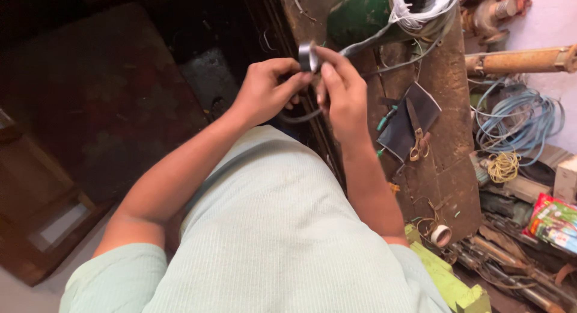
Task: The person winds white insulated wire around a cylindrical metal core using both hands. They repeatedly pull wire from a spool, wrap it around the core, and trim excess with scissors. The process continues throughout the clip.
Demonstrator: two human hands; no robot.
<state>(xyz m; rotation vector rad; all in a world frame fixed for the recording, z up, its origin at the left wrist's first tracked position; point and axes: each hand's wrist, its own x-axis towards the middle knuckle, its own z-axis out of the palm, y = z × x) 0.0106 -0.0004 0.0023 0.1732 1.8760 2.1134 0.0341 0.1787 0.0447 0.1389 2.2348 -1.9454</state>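
Surface (pixel 448 168) crowded: green motor (pixel 360 15) w/ wire bundle up top, scissors (pixel 416 132) on dark sheet (pixel 412 123) mid, tape roll (pixel 440 235) near edge. Free room only on the bare strip btwn sheet & tape roll.

Around the green motor casing (pixel 360 15) lie two tape rolls, grey (pixel 308 56) and white (pixel 441 235), one scissors (pixel 416 132), and two wire coils, blue (pixel 520 117) and yellow (pixel 503 167).

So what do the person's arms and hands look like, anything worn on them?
Both arms are bare from the upper arm down. Short sleeves of a pale mint-green, finely ribbed shirt cover only the shoulders. The left hand and right hand wear no gloves; no watch, ring or bracelet shows on either wrist or on the fingers in view.
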